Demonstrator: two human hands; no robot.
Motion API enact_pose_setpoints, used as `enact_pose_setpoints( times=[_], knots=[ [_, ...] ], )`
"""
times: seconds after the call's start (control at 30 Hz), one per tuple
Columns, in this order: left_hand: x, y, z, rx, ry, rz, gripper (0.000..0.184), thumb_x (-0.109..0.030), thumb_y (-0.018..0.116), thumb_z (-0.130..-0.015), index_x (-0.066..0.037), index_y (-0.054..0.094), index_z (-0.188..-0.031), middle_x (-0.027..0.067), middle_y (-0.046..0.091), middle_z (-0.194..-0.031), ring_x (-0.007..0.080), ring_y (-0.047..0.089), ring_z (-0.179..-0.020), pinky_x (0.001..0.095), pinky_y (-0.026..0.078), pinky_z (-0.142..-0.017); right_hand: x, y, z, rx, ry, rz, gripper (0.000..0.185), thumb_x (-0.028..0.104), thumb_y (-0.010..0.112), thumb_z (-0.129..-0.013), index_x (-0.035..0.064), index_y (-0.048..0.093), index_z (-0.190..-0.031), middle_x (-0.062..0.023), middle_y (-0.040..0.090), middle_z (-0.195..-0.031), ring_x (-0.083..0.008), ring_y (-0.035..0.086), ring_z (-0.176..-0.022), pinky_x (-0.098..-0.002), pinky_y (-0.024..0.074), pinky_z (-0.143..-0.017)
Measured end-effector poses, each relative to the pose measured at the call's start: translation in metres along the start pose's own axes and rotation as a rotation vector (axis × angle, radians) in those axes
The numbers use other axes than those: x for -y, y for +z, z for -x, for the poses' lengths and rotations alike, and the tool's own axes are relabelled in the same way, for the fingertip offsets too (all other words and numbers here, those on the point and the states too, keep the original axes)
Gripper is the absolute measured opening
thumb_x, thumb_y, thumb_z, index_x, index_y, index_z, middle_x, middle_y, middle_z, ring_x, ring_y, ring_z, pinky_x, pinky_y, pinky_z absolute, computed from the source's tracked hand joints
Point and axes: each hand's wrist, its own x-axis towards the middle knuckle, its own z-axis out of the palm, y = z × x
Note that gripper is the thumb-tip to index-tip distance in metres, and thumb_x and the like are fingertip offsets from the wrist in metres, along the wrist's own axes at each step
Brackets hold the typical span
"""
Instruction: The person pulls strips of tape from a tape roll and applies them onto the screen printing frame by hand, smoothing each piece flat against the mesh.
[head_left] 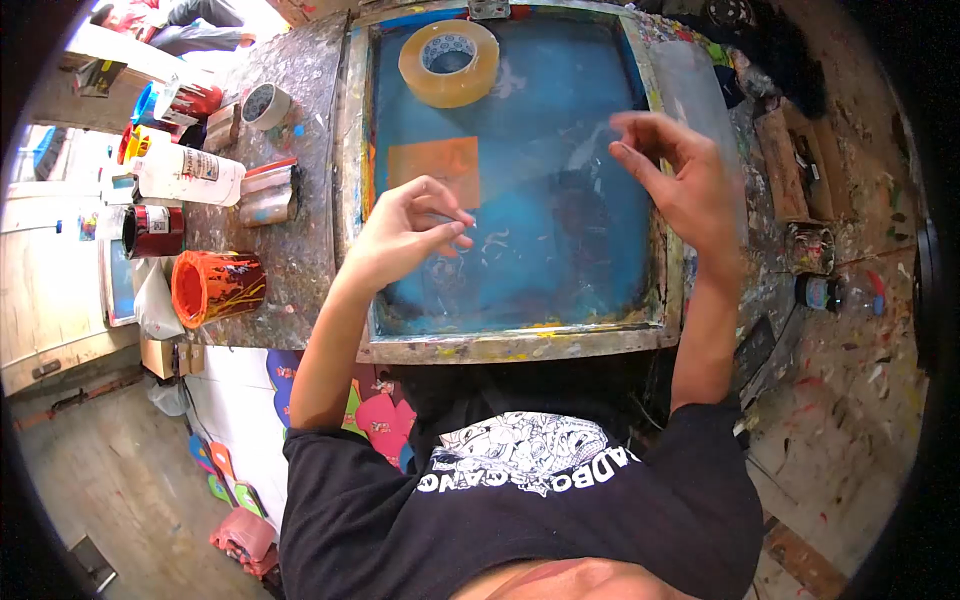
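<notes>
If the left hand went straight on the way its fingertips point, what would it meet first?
The left hand would probably meet the right hand, across the blue mesh, though depth is unclear and it might miss.

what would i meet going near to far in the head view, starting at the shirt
Black shirt, near edge of the wooden frame, left hand, roll of tape.

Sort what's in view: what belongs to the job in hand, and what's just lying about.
Apparently part of the job:
blue framed screen, below the left hand and right hand
large tape roll, on the screen

Seemingly just lying about:
orange-streaked pot
white labelled bottle
dark red jar
wooden box at the right
</notes>
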Motion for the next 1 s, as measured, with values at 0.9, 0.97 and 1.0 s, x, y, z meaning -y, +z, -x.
enact_pose_setpoints(
  times=[0.9,0.97,1.0],
  knots=[
    [-0.052,0.012,-0.048,0.583,0.433,-0.157,0.027,-0.010,0.083,-0.084,0.002,0.074,-0.106,0.0104,0.075,-0.106,0.0147,0.068,-0.100,0.0306,0.053,-0.093,0.110,-0.048,-0.034,0.268,-0.538,0.195,0.015,-0.004,0.075,-0.078,0.0003,0.070,-0.092,-0.0073,0.067,-0.086,-0.0194,0.062,-0.079,-0.0316,0.0451,-0.069],
    [-0.035,0.004,-0.040,0.551,0.414,-0.040,0.026,-0.009,0.083,-0.085,0.002,0.074,-0.107,0.0101,0.075,-0.103,0.0152,0.068,-0.099,0.0307,0.053,-0.092,0.104,-0.052,-0.032,0.280,-0.519,0.198,0.012,-0.002,0.075,-0.082,0.0002,0.070,-0.093,-0.0060,0.068,-0.088,-0.0156,0.059,-0.079,-0.0293,0.0422,-0.069],
    [-0.033,-0.001,-0.031,0.507,0.396,0.071,0.026,-0.007,0.083,-0.085,0.002,0.073,-0.108,0.0098,0.075,-0.100,0.0156,0.069,-0.098,0.0308,0.053,-0.091,0.103,-0.050,-0.032,0.283,-0.532,0.184,0.012,-0.002,0.075,-0.082,0.0002,0.070,-0.093,-0.0060,0.068,-0.088,-0.0156,0.059,-0.079,-0.0293,0.0422,-0.069]
  ],
)
